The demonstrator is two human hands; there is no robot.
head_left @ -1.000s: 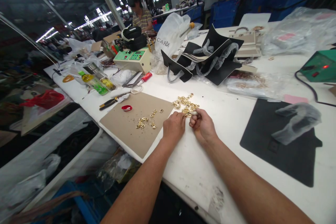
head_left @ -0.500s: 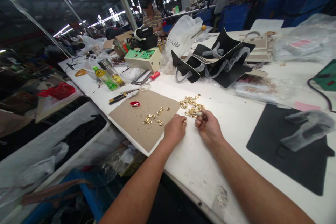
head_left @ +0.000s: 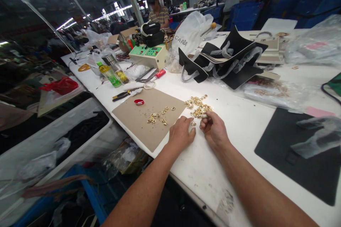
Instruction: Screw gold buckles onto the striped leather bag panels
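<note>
My left hand (head_left: 182, 134) rests on the white table with thumb and fingers apart, holding nothing. Just beyond its fingertips lies a small gold metal link (head_left: 193, 124). My right hand (head_left: 215, 129) is closed, its fingers curled and pinched beside a heap of gold links (head_left: 198, 106). Something pale shows at its fingertips; whether it is held or wraps a finger is unclear. More gold links (head_left: 153, 117) are scattered on a brown board (head_left: 135, 122), left of my hands. A red oval item (head_left: 139, 102) sits on that board too.
Black bag pieces (head_left: 234, 58) with wrapped handles stand at the back, beside a green-topped machine (head_left: 149, 56). Pliers (head_left: 123, 95) and bottles (head_left: 109, 74) lie at the left. A black panel (head_left: 301, 149) lies at the right. A person (head_left: 160, 14) sits farther back.
My left hand has spread its fingers, and the gold link that was at its fingertips now lies on the table. My right hand stays pinched near the heap. The view has shifted slightly.
</note>
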